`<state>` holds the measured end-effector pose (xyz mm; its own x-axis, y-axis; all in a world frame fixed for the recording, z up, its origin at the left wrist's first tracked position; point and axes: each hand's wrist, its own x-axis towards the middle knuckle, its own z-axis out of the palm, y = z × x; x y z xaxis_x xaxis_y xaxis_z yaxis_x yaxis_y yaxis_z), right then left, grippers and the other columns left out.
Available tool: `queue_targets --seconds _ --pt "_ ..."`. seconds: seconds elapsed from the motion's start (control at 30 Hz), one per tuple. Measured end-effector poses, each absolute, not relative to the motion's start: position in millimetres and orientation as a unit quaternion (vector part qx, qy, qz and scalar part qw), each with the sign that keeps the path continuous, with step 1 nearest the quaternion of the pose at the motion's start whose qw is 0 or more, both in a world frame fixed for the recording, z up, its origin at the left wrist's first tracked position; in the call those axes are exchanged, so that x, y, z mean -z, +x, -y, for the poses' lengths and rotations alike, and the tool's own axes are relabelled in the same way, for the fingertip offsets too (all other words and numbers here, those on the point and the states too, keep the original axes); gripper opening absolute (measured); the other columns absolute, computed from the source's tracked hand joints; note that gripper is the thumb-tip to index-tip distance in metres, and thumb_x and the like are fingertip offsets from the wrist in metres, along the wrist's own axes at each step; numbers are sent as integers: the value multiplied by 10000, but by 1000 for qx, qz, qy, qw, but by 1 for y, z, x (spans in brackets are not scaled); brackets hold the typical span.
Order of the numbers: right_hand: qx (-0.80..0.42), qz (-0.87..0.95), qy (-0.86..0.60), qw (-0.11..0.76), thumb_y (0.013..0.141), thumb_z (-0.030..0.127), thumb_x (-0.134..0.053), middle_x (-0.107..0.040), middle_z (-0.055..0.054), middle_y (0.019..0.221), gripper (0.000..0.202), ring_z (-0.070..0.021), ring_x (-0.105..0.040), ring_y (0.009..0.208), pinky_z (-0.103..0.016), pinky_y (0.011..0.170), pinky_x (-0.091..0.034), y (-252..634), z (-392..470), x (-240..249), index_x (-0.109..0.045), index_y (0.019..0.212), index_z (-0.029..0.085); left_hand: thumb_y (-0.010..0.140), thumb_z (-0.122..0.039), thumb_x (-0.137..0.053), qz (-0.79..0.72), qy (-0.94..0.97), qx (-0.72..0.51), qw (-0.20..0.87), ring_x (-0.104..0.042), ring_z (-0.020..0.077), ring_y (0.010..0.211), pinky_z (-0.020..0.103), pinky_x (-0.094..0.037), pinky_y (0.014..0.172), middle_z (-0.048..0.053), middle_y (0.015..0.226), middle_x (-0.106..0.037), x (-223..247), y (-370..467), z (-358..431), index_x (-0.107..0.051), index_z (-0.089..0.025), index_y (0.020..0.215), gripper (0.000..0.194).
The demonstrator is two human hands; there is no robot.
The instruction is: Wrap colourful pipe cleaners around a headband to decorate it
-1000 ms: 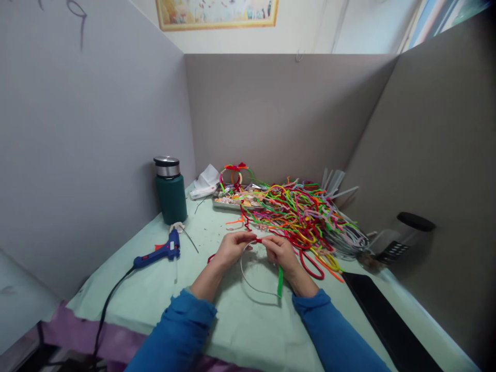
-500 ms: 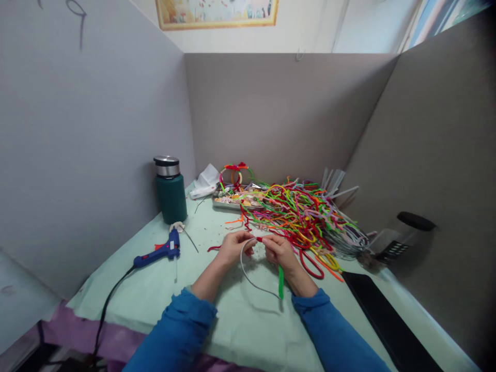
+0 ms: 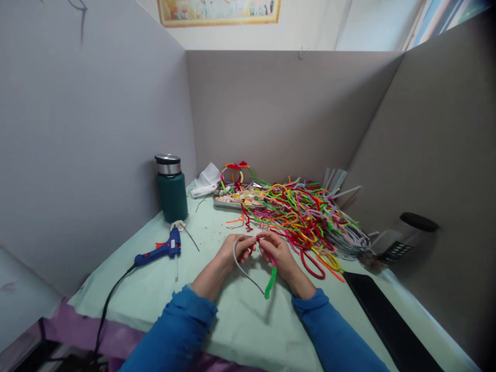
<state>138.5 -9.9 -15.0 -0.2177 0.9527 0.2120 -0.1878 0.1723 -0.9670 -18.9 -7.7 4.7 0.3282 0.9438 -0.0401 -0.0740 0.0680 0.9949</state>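
Note:
A thin grey hoop hangs in a curve between my hands, low over the table. Its lower end meets a fuzzy green wrapped section, with a bit of pink above it. My left hand pinches the hoop near its top, and some red pipe cleaner shows at the fingers. Close beside it, my right hand is closed on the red pipe cleaner at the hoop's top. The fingertips of both hands nearly touch and partly hide the red piece.
A tangled pile of coloured pipe cleaners lies behind and right, beside a metal tray. At left are a green bottle and a blue glue gun. A black slab and a clear jar are at right.
The hoop and its green section have swung left and tilted. Pink now shows above the green. The red strand that stuck out left of my left hand no longer shows there.

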Motion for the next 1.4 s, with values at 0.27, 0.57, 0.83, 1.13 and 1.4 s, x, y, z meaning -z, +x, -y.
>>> queue_targets --seconds 0.27,0.57,0.83,1.13,1.4 --pt "-545 545 -358 528 734 313 -645 -459 68 524 191 -59 -332 416 -202 399 -227 140 8 13 -615 865 178 658 -413 -680 -386 543 -412 622 -309 40 346 207 -189 382 -25 419 -466 -9 -23 11 -644 -105 697 313" --pt "-574 547 -359 491 719 341 -645 -443 71 481 219 -54 -329 386 -199 385 -221 142 10 10 -615 831 156 648 -195 -639 -434 688 -471 342 -527 129 576 228 -400 555 37 664 -641 -1 -24 3 -691 -167 728 99" --pt "-597 554 -355 459 720 363 -639 -472 70 476 229 -41 -324 340 -192 350 -202 144 13 4 -595 806 155 708 -185 -593 -394 765 -452 237 -513 104 585 207 -392 594 14 692 -640 -9 -29 8 -671 -165 773 104" --pt "-586 550 -357 476 718 334 -655 -464 69 476 194 -51 -340 363 -189 361 -219 142 12 10 -593 778 162 701 -272 -613 -417 700 -478 328 -515 114 582 208 -389 565 11 623 -606 -2 -25 5 -629 -145 669 132" --pt "-585 555 -354 475 709 321 -662 -490 59 480 182 -50 -340 370 -187 364 -221 138 10 13 -630 795 164 611 -335 -694 -439 618 -522 392 -435 83 521 185 -344 493 -33 550 -506 2 -17 2 -519 -151 599 254"
